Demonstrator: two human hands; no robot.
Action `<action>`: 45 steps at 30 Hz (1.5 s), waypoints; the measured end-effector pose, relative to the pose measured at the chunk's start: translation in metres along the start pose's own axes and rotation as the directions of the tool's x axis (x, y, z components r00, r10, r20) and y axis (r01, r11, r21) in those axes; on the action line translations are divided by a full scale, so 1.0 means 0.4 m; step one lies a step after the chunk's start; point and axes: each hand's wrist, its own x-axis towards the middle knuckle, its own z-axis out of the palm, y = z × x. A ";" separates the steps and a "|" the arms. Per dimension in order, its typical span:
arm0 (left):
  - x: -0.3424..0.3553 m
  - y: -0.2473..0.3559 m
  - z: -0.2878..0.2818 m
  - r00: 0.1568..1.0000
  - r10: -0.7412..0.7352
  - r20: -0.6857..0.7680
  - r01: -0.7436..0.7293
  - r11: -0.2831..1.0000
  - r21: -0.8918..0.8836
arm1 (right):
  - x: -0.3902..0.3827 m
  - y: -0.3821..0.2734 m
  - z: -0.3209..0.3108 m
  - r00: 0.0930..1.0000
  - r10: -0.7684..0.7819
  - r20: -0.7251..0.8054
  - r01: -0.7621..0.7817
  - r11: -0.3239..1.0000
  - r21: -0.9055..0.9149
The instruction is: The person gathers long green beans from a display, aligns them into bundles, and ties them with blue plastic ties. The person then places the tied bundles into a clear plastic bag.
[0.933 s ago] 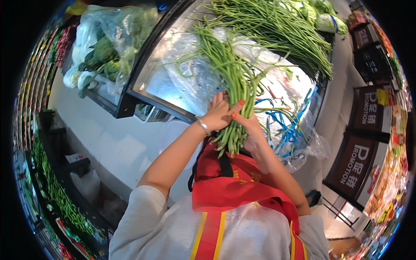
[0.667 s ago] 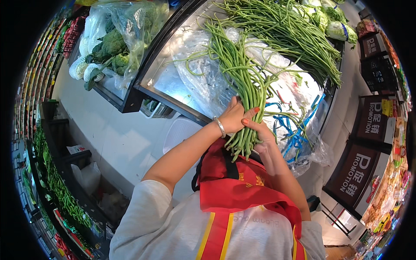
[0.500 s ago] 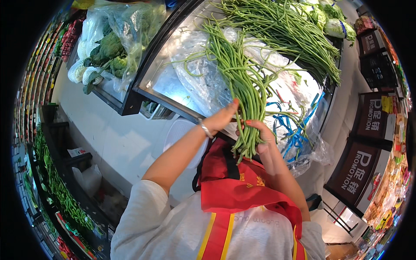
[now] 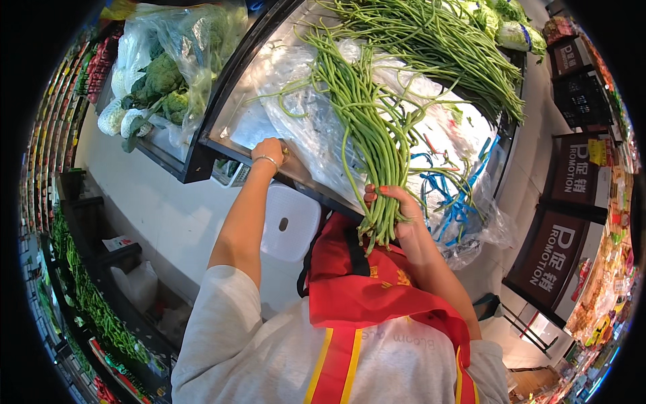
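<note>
My right hand (image 4: pixel 401 205) is closed around the lower ends of a bunch of long green beans (image 4: pixel 373 131). The rest of this bunch stretches away from me across clear plastic sheeting (image 4: pixel 303 121) on the display stand (image 4: pixel 232 138). Off to the left, my left hand (image 4: pixel 270 153), with a bracelet at its wrist, is closed at the stand's front edge. A small yellowish-brown bit shows by its fingers, too little of it to name. Blue ties (image 4: pixel 454 209) lie tangled to the right of the bunch.
A larger heap of long beans (image 4: pixel 437 47) covers the stand's far right, with wrapped leafy heads (image 4: pixel 521 37) beyond it. Broccoli (image 4: pixel 163 74) in plastic lies on a stand at the left. Below the front edge is a white stool (image 4: pixel 291 222). Dark promotion boxes (image 4: pixel 548 262) line the right.
My left hand has left the bean bunch and moved left to the stand's front edge, its fingers now curled in. My right hand keeps its hold on the beans.
</note>
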 end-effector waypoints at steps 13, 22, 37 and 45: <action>-0.058 -0.058 -0.073 0.973 0.228 -0.026 -0.029 0.010 -1.000 | 0.007 0.006 -0.013 0.999 -0.029 -0.034 0.030 0.999 0.026; -0.251 0.084 -0.107 0.862 0.458 -0.216 0.055 -0.508 -0.859 | 0.001 0.002 -0.013 1.000 -0.003 0.013 0.002 0.995 0.095; -0.367 0.254 -0.057 0.882 0.441 0.167 0.245 -0.126 -0.961 | 0.004 0.009 -0.030 0.993 -0.038 -0.110 0.030 0.997 -0.070; -0.354 0.316 -0.036 0.964 0.266 -0.001 0.036 -0.135 -0.990 | -0.002 0.006 -0.028 0.994 -0.073 -0.083 0.060 0.986 -0.152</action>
